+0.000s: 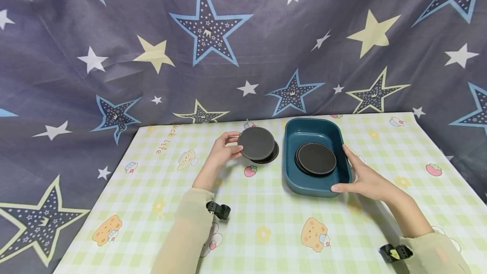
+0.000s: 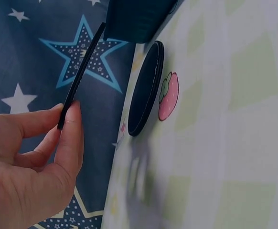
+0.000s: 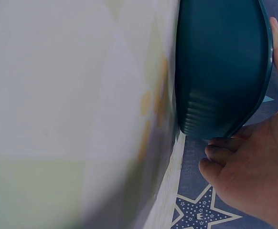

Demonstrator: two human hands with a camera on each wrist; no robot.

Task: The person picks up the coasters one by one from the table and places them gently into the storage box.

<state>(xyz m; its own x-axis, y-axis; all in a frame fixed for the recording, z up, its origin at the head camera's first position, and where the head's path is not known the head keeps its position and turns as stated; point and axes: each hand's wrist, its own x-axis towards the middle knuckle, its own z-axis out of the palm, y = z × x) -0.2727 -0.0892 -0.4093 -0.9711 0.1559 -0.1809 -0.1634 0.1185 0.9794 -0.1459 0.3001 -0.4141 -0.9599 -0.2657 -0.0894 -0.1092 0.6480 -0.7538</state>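
My left hand (image 1: 225, 150) pinches a thin round black coaster (image 1: 256, 143) by its left edge, thumb on one face and fingers on the other. The left wrist view shows this coaster (image 2: 81, 71) edge-on, raised off the table. Beneath it another black coaster (image 1: 272, 155) lies on the tablecloth, partly hidden in the head view. To the right stands a dark teal rectangular tub (image 1: 312, 192) holding a small stack of black coasters (image 1: 317, 158); how many cannot be told. My right hand (image 1: 367, 181) grips the tub's near right corner, thumb and fingers spread along its rim.
A green-and-white checked tablecloth (image 1: 262, 206) with bear, flower and strawberry prints covers the table. Behind the table's far edge hangs a dark curtain (image 1: 266, 54) with stars. A black strap device sits on each wrist.
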